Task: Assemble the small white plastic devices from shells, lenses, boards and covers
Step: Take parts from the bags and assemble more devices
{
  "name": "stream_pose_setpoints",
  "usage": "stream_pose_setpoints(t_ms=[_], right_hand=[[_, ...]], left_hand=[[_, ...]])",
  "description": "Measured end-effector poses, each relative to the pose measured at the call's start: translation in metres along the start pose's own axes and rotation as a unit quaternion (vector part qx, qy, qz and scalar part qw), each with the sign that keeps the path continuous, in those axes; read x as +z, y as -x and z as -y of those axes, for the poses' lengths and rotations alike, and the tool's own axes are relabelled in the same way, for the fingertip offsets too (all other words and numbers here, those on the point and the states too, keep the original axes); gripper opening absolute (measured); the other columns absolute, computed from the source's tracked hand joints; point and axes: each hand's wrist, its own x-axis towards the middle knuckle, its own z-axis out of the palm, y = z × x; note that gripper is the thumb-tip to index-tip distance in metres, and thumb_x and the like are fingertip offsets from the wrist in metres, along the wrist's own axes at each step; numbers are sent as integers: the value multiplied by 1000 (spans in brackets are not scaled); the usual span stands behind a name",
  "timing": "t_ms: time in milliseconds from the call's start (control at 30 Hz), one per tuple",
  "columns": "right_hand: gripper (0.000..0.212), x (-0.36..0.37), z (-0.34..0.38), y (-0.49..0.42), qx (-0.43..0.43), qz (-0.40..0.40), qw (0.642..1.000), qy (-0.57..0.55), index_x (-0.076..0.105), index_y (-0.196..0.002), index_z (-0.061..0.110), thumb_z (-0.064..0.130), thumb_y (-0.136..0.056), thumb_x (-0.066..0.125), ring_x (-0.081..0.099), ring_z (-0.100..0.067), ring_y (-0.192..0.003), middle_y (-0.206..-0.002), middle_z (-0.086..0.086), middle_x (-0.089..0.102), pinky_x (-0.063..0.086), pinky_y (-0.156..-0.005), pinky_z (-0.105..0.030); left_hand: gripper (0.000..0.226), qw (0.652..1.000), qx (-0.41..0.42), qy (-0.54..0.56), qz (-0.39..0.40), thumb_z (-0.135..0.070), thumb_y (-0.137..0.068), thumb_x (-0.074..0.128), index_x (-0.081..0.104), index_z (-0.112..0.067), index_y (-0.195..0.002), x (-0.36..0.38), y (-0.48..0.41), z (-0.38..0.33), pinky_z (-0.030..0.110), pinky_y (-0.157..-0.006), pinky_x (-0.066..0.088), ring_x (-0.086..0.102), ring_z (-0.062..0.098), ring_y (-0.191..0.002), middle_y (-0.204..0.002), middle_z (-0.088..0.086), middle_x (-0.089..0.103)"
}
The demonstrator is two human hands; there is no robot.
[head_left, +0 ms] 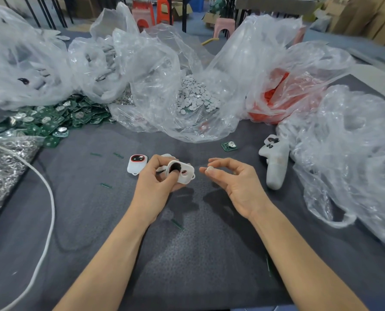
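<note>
Fingers [157, 167] gripping white shell [183, 173], right hand [229, 178] pinching disc [210, 169]

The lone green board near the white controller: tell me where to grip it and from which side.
Pinch the green board by two opposite edges, coming down from above. It lies flat and alone on the grey cloth, so its edges are free, while the round metal part on top looks too low to hold. The right hand is nearer, but it pinches a small white disc.
</note>
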Motion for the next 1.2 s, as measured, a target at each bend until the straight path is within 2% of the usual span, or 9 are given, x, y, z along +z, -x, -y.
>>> stream_pose_setpoints(t_ms=[133, 267, 467, 567, 700, 867, 1000, 1133, 1200], right_hand=[[15, 6, 0, 2, 0, 17, 1000, -24, 72, -71, 15, 1, -75, 71, 60, -11, -65, -68, 2, 66, 51, -62, -20], [11, 8, -5, 4, -62, 7, 994, 89, 70, -75, 15, 5, -80, 72, 50, -6, -58, -66, 3, 64, 41, -54, -18], [11, 3, -5, 1, -141, -30, 948, 285, 68, -73, 14, 9, -77, 76, 59, -7, -80, -89, 3, 63, 49, -73, -24], [14, 6, -6, 2, -102, -4, 966, 237, 64, -70, 5, 0, -78, 73, 66, -13, -88, -95, 2, 68, 55, -75, -37], [21, 10, -3, 4, -72, 8, 982, 171, 54, -71, 4, -8, -79, 69, 63, -15, -63, -81, -12, 69, 53, -59, -26], [24, 12, 3, 6, -32, 31, 988, 150, 50, -85, 8, -11, -83, 63, 53, -7, -49, -68, -8, 63, 46, -52, -21], [24, 13, 4, 7, -31, 48, 986, 158, 50, -84, 10, -10, -84, 62, 55, -6, -54, -71, -8, 65, 44, -51, -19], [23, 10, 4, 8, -38, 61, 984, 160, 52, -83, 10, -8, -83, 66, 60, -6, -59, -72, 1, 70, 48, -55, -18], [23, 9, 4, 7, -46, 61, 982, 174, 53, -83, 11, -7, -82, 67, 61, -7, -61, -75, -4, 70, 49, -57, -19]], left_hand=[[23, 1000, 14, 19, -18, 14, -88, 50, 56, -8, -82, 5, -1, 4, 29, -67, 58, 67, 23, -100, -102, -5, 63], [23, 1000, 24, -8, -18, 12, -86, 55, 56, -10, -78, 17, 3, 11, 29, -66, 57, 70, 19, -95, -102, -8, 67], [16, 1000, 8, 23, -1, 13, -86, 55, 50, 0, -81, 19, 3, 14, 32, -68, 58, 70, 19, -99, -113, -2, 64], [18, 999, 2, 31, 9, 14, -85, 56, 49, -1, -80, 20, 4, 11, 31, -67, 58, 68, 17, -102, -118, -2, 61], [21, 999, -5, 42, 24, 16, -87, 51, 49, -3, -78, 21, 6, 9, 33, -69, 58, 66, 15, -108, -123, -2, 58], [26, 998, -7, 42, 37, 17, -86, 51, 47, -7, -75, 22, 8, 7, 38, -70, 59, 65, 17, -110, -126, -2, 57], [24, 998, -12, 26, 51, 17, -85, 51, 47, -5, -77, 22, 9, 5, 42, -72, 59, 65, 19, -110, -130, 0, 55], [24, 996, -29, 48, 65, 17, -86, 51, 47, -5, -77, 21, 8, 4, 36, -68, 59, 66, 20, -108, -130, 0, 54], [24, 996, -35, 55, 68, 17, -86, 52, 47, -5, -77, 20, 7, 6, 36, -68, 59, 67, 21, -107, -130, 0, 54]])
